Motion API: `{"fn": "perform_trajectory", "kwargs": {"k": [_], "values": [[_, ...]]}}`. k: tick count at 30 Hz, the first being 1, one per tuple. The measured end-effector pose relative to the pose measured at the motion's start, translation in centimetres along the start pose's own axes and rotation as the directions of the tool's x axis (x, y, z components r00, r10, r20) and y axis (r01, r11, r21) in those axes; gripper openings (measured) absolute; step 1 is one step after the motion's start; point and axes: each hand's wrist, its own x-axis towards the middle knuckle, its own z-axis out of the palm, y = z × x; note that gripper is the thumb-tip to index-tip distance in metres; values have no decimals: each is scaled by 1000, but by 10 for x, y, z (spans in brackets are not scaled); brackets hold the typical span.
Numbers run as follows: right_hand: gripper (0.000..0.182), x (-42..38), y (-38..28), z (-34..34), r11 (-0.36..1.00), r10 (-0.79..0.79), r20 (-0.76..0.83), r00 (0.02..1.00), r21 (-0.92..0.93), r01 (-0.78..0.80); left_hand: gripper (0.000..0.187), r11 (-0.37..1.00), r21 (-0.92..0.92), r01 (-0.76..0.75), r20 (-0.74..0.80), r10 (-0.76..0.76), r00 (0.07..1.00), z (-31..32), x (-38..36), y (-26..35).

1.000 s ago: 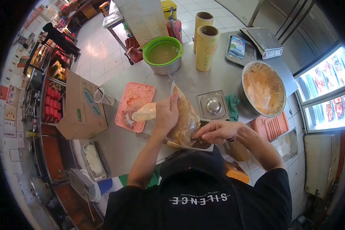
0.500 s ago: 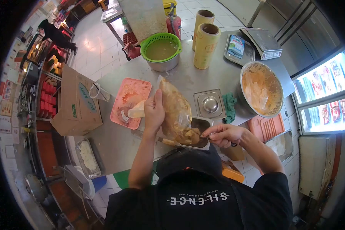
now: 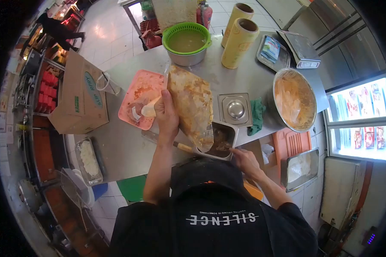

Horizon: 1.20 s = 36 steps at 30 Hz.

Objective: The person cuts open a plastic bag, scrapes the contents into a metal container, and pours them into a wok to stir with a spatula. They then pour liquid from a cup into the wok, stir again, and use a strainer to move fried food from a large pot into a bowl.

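Observation:
My left hand (image 3: 168, 118) is closed around the side of a clear plastic bag (image 3: 192, 105) smeared with chunky brown food. The bag slants, its lower end over a deep metal pan (image 3: 233, 136). My right hand (image 3: 245, 162) is closed at the pan's near right corner, gripping a spoon-like utensil whose end reaches into the brown food (image 3: 221, 143) inside; my fingers mostly hide it. A wooden-handled knife (image 3: 182, 147) lies just left of the pan. Beyond my left hand, a pale cylindrical object (image 3: 150, 107) rests over a pink tray (image 3: 148, 88).
A metal lid (image 3: 236, 110) and green cloth (image 3: 256, 115) sit beyond the pan. Farther back stand a green colander (image 3: 206, 42) on a pot, film rolls (image 3: 238, 45) and a large orange-stained bowl (image 3: 311, 100). A cardboard box (image 3: 79, 100) stands left; a person (image 3: 58, 30) is far off.
The utensil has gone from the bag's lower end, where it carried food, down into the pan. My right hand moved lower. The bag has been raised slightly and its lower end hangs over the pan.

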Motion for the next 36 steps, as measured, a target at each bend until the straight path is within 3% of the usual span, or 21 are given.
{"fn": "perform_trajectory", "kwargs": {"k": [3, 6, 13, 17, 19, 23, 26, 29, 31, 36], "values": [[34, -4, -9, 1, 997, 61, -40, 997, 52, -59, 50, 999, -34, 19, 3, -19, 1000, 2, -4, 0], [30, -6, -4, 3, 997, 27, 0, 1000, 67, -27, 51, 997, -70, 25, 7, -25, 1000, 6, -6, 0], [25, 0, -20, -7, 892, 248, 74, 966, 370, -258, 52, 999, -31, 20, 50, -19, 999, -16, -8, -19], [24, 0, -3, -1, 916, 278, 133, 951, 262, -304, 50, 993, -105, 45, -22, -47, 999, 6, -15, -3], [24, -2, -38, -24, 907, 304, 183, 935, 245, -343, 50, 992, -110, 66, -17, -68, 998, -2, -18, -10], [19, -5, -21, -5, 928, 312, 113, 943, 174, -328, 50, 968, -219, 120, -118, -149, 982, 17, -23, 3], [18, -11, -33, -5, 939, 299, 129, 945, 138, -316, 49, 987, -149, 62, -20, -65, 998, -2, -24, -16], [19, -11, -16, 1, 937, 304, 103, 947, 147, -316, 49, 973, -203, 111, -57, -124, 991, 12, -25, -4], [20, -12, -15, 2, 954, 238, 93, 967, 165, -251, 50, 987, -155, 53, -39, -60, 997, 3, -22, -19], [18, -6, -13, -6, 946, 283, 41, 958, 153, -286, 52, 987, -147, 57, -14, -59, 998, 8, -23, -13]]}}
